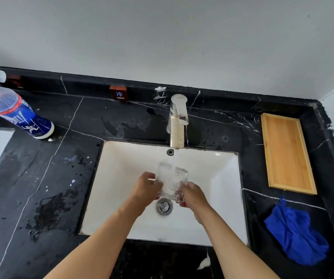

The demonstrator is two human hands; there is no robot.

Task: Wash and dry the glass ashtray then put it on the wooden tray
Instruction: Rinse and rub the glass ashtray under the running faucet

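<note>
The clear glass ashtray (171, 181) is over the white sink (121, 198), tilted under a stream of water from the faucet (177, 121). My left hand (146, 188) grips its left side and my right hand (192, 195) grips its right side. Water splashes across the glass. The wooden tray (286, 152) lies bare on the black counter to the right of the sink. A crumpled blue cloth (297, 232) lies on the counter in front of that tray.
A plastic bottle (15, 111) with a blue label stands at the back left. A small "COLD" sign (118, 93) leans on the backsplash. The counter (41, 178) left of the sink carries wet patches and dark specks. The drain plug (164, 206) sits below my hands.
</note>
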